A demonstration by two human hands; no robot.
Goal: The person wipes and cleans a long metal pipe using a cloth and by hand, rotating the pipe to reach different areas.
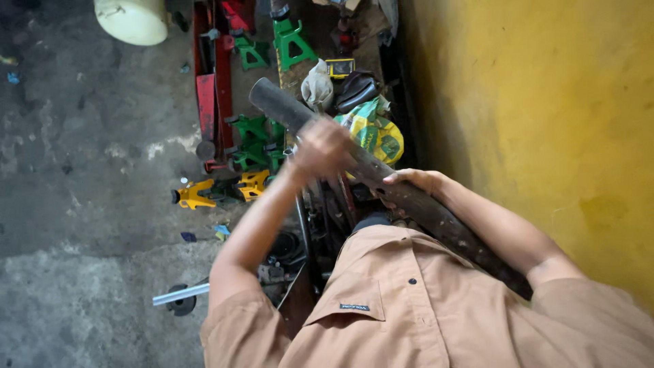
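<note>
A long dark metal pipe (279, 105) runs diagonally from the upper middle down past my right side. My left hand (320, 146) is blurred and wrapped around the pipe's upper part. Lower down, my right hand (409, 182) grips the same pipe, close to my tan shirt (409, 300). The pipe's lower end disappears under my right arm.
A yellow wall (545, 123) stands close on the right. On the grey concrete floor (88, 170) lie green jack stands (255, 140), yellow jack stands (197, 194), a red floor jack (211, 88), a yellow-green bag (378, 133), a cream bucket (133, 19) and a short white tube (178, 294).
</note>
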